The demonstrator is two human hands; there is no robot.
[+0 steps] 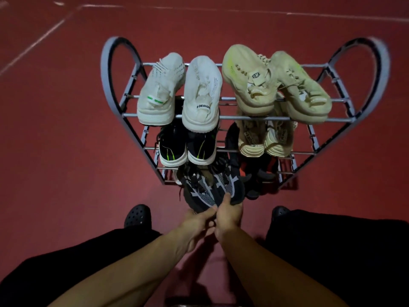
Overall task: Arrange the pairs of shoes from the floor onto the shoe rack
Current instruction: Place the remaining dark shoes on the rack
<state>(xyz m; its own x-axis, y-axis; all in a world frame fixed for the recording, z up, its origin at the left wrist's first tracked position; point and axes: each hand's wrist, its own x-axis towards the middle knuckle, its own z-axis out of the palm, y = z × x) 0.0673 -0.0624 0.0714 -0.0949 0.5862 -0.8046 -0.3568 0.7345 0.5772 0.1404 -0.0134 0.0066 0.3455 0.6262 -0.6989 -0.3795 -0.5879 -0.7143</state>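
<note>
A grey metal shoe rack (243, 117) with arched sides stands on the red floor. Its top shelf carries a white pair (181, 91) on the left and a pale yellow pair (274, 83) on the right. On the middle shelf sit a black pair with green stripes (183, 149) and a cream pair (263, 140). At the lowest level, a black-and-grey knit pair (212, 187) pokes out at the front. My left hand (197, 220) grips the heel of its left shoe and my right hand (229, 212) grips the heel of its right shoe. Another dark pair (256, 176) lies beside them on the right.
My two feet in black perforated clogs (137, 214) stand on the red floor (66, 140) on either side of my hands, close to the rack's front. White painted lines cross the floor at the far left and along the back.
</note>
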